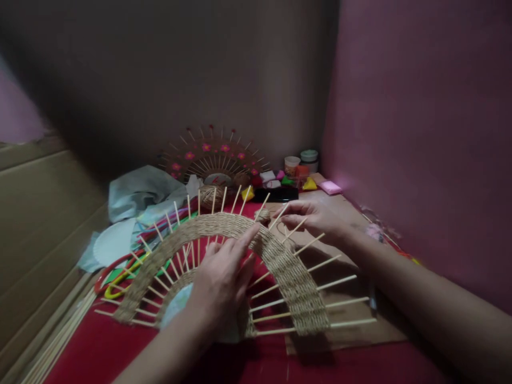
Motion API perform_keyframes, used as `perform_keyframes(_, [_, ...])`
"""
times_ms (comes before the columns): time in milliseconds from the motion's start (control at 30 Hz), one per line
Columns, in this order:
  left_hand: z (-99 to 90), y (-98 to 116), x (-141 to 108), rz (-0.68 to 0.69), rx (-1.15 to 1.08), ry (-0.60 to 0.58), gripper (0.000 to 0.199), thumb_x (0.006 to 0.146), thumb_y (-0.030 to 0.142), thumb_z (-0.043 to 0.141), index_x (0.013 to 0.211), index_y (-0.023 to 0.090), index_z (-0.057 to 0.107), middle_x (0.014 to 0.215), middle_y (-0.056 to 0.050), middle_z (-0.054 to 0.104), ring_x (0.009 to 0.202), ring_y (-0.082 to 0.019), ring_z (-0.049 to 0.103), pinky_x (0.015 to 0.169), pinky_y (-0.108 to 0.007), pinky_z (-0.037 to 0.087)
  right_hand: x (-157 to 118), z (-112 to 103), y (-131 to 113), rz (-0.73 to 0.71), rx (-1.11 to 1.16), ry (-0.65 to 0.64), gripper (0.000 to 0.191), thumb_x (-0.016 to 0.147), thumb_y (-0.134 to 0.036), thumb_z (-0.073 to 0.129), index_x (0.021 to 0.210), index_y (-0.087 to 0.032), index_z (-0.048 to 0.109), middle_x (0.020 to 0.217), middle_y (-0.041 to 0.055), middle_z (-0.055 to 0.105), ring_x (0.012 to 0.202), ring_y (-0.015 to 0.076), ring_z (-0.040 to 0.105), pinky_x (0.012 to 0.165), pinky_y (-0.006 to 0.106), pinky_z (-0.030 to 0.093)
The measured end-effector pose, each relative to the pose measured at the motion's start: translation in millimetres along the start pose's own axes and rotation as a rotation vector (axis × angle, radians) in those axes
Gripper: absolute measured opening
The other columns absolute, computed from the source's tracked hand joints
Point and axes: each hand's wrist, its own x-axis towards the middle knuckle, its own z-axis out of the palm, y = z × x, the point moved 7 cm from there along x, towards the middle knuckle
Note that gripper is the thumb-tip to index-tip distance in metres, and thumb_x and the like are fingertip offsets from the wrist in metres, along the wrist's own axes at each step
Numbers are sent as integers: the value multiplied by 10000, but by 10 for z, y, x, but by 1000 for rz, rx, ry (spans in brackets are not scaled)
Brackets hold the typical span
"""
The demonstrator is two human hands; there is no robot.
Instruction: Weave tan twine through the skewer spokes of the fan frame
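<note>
Woven fan piece (280,261) sits mid-frame on the red cloth (100,346), a half-round arch of twine weave with wooden sticks (340,281) radiating out past the rim. Left hand (222,280) lies palm-down on the inner part of the arch, fingers spread and flat, forefinger stretched toward 1 o'clock and touching the weave's top edge. Right hand (314,216) is at 2 o'clock from the left one, just past the rim, fingers drawn together around a stick tip and the twine end (exact pinch point is blurred, cannot tell which of the two it grips). A loose loop of twine (288,239) trails under that hand. Twine ball (210,196) at 12 o'clock from the arch, just beyond it. Finished fan with pink flowers (214,154) stands against the back wall, further at 12. Cups (300,160) and small coloured clay packs (308,184) at 1 o'clock, near the corner. Coloured tubing (120,277) and crumpled cloth (140,192) at 10 o'clock, partly under the arch's left end.
</note>
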Motion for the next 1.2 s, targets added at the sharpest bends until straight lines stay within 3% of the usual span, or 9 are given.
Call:
perform_keyframes(200, [18, 38, -60, 10, -64, -2, 506, 854, 160, 450, 1344, 165, 325, 823, -49, 600, 699, -157, 476, 670, -303, 415, 63, -23, 10, 69, 46, -140, 216, 682, -127, 652, 884, -197, 680, 800, 5, 668, 674, 94, 558, 632, 235, 432])
perform_keyframes(433, [-21, 113, -117, 24, -104, 8, 529, 833, 162, 473, 1339, 127, 321, 746, -46, 570, 686, -164, 486, 657, -313, 436, 138, -15, -40, 12, -40, -339, 212, 675, -138, 661, 879, -190, 690, 840, 7, 671, 764, 105, 589, 728, 254, 458])
perform_keyframes(567, [-32, 145, -118, 45, -108, 8, 532, 837, 165, 465, 1343, 122, 303, 745, -46, 571, 680, -162, 496, 656, -318, 445, 118, -184, -143, -36, -174, -225, 201, 708, -112, 613, 859, -203, 711, 796, 7, 677, 728, 98, 590, 706, 244, 451])
perform_keyframes(667, [-7, 136, -116, 29, -95, -10, 521, 841, 177, 466, 1335, 119, 311, 782, -62, 585, 717, -173, 506, 665, -325, 452, 107, -274, -154, -27, -153, -151, 170, 706, -151, 628, 841, -197, 721, 720, 12, 673, 655, 99, 573, 629, 243, 439])
perform_keyframes(933, [-11, 144, -128, 14, -100, -29, 506, 848, 193, 457, 1327, 129, 310, 816, -67, 598, 751, -183, 524, 690, -341, 459, 168, -267, 169, 179, 53, -120, 179, 653, -243, 703, 792, -131, 714, 548, -4, 574, 485, 61, 437, 457, 216, 323])
perform_keyframes(1200, [39, 144, -147, 29, -95, -63, 507, 849, 198, 450, 1331, 139, 304, 882, -82, 623, 743, -186, 538, 717, -370, 456, 175, -182, 52, 101, 108, -50, 268, 633, -146, 671, 900, -162, 668, 734, 16, 619, 519, 55, 440, 456, 203, 327])
